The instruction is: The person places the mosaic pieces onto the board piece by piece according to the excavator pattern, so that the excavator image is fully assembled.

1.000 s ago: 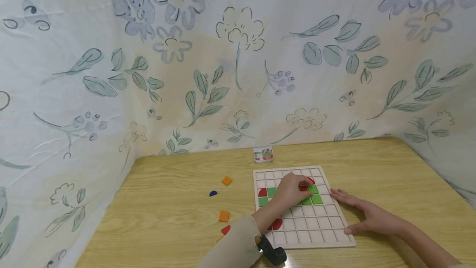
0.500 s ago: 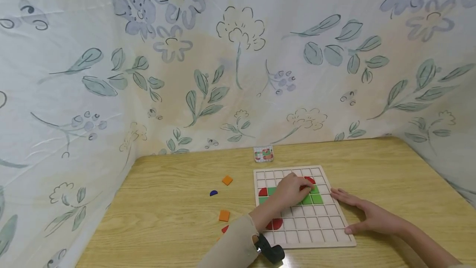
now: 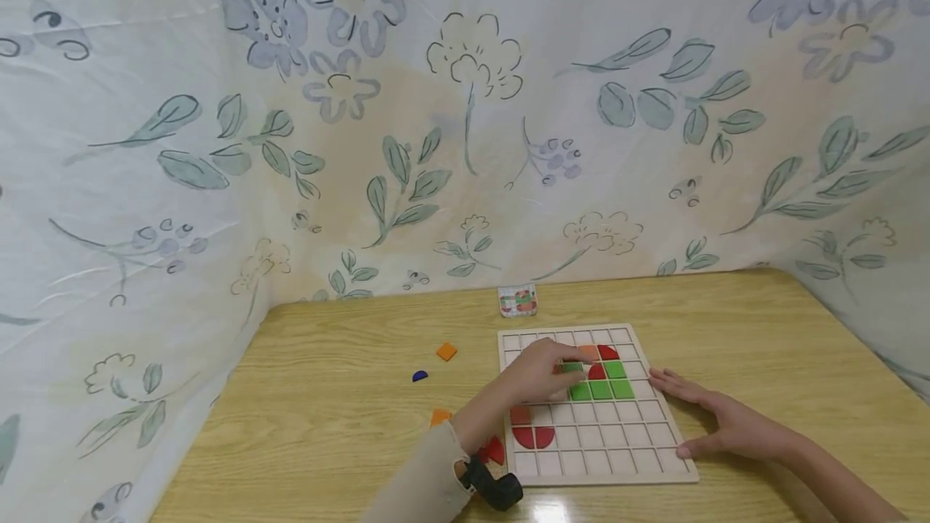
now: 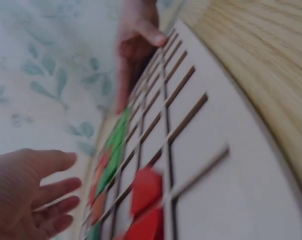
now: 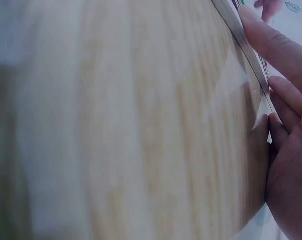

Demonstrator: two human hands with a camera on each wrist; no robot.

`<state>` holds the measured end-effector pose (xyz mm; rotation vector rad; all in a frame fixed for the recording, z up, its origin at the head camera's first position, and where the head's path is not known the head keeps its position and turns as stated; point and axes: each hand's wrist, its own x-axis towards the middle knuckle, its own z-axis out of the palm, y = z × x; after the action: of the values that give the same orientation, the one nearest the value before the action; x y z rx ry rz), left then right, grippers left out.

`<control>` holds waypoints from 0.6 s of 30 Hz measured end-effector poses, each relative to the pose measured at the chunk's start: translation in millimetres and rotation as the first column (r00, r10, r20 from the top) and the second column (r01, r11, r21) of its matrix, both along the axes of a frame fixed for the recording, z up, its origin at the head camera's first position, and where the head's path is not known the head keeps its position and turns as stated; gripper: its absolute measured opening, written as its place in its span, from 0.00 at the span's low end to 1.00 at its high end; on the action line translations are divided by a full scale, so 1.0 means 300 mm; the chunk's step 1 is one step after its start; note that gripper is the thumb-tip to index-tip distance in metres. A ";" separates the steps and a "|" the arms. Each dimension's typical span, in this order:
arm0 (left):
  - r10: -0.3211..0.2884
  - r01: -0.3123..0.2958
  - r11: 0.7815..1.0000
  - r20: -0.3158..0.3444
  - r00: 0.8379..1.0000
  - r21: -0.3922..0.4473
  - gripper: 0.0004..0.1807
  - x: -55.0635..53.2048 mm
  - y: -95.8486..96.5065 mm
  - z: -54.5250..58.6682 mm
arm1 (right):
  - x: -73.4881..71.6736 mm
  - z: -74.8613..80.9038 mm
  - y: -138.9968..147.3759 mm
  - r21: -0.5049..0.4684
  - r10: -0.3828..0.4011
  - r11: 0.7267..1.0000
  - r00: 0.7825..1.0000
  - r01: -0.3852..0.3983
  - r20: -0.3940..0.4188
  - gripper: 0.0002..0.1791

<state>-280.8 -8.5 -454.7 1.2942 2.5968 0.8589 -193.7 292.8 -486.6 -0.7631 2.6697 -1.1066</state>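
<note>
A pale gridded wooden board lies on the table, with flat red, orange and green pieces in several cells. Above its left part is my left hand, the fingers loosely extended and the thumb apart. In the left wrist view nothing is between the fingers of that hand. Light green squares and a red rounded piece show just right of it; the hand hides some cells. My right hand rests at the board's right edge, fingertips and thumb touching the rim, fingers outstretched.
Left of the board lie an orange square, a blue half-circle, another orange piece and red pieces beside my left sleeve. A small patterned card sits behind the board. Floral cloth surrounds the wooden table.
My left hand has drawn back leftward from the upper right cells, and its fingers have spread. More red and orange pieces are uncovered there. The right hand stays at the board's edge.
</note>
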 end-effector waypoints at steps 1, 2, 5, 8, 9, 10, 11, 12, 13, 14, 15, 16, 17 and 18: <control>0.012 -0.012 1.000 0.017 1.000 0.006 0.14 0.002 -0.024 0.006 | 0.000 0.000 -0.001 -0.004 0.000 1.000 1.000 0.000 0.000 0.47; 0.029 -0.029 1.000 0.034 0.999 0.007 0.14 0.002 -0.050 0.009 | 0.000 0.001 -0.002 -0.009 -0.002 1.000 1.000 0.002 0.000 0.47; 0.097 -0.098 0.995 0.112 0.989 0.004 0.14 0.006 -0.140 0.015 | 0.001 0.001 -0.004 -0.035 -0.001 0.999 1.000 0.001 0.010 0.47; 0.181 -0.189 0.982 0.208 0.961 0.018 0.13 0.013 -0.239 0.017 | 0.002 -0.002 -0.007 -0.066 0.007 0.998 1.000 -0.006 0.026 0.47; 0.206 -0.217 0.976 0.230 0.951 0.022 0.11 0.017 -0.274 0.018 | 0.002 -0.004 -0.007 -0.078 0.010 0.997 0.999 -0.008 0.031 0.47; 0.233 -0.247 0.969 0.240 0.942 0.029 0.10 0.021 -0.308 0.017 | 0.001 -0.007 -0.007 -0.089 0.014 0.996 0.999 -0.011 0.036 0.47; 0.261 -0.276 0.961 0.232 0.937 0.034 0.09 0.025 -0.342 0.014 | 0.001 -0.009 -0.007 -0.094 0.017 0.995 0.999 -0.014 0.036 0.47; 0.289 -0.306 0.951 0.221 0.931 0.045 0.07 0.029 -0.375 0.012 | 0.001 -0.011 -0.006 -0.096 0.020 0.995 0.999 -0.016 0.036 0.47; 0.323 -0.341 0.938 0.205 0.924 0.059 0.07 0.034 -0.408 0.008 | 0.000 -0.012 -0.006 -0.097 0.021 0.995 0.999 -0.018 0.035 0.47; 0.362 -0.380 0.922 0.184 0.914 0.073 0.06 0.039 -0.437 0.006 | 0.000 -0.013 -0.006 -0.099 0.021 0.995 0.999 -0.017 0.034 0.47; 0.402 -0.419 0.904 0.162 0.901 0.090 0.06 0.045 -0.466 0.002 | 0.000 -0.014 -0.006 -0.099 0.020 0.995 0.999 -0.017 0.032 0.47; 0.443 -0.459 0.882 0.146 0.885 0.109 0.07 0.049 -0.492 -0.003 | 0.000 -0.014 -0.005 -0.095 0.019 0.995 0.999 -0.016 0.029 0.47; 0.486 -0.502 0.856 0.140 0.863 0.126 0.08 0.054 -0.514 -0.008 | 0.000 -0.013 -0.005 -0.086 0.016 0.996 1.000 -0.014 0.024 0.47; 0.523 -0.539 0.829 0.136 0.841 0.145 0.09 0.058 -0.535 -0.012 | 0.001 -0.012 -0.005 -0.082 0.013 0.997 1.000 -0.011 0.023 0.47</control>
<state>-263.4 -168.9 -458.3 0.5165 2.8990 1.2197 -193.5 291.3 -490.2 -0.7732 2.6113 -1.2210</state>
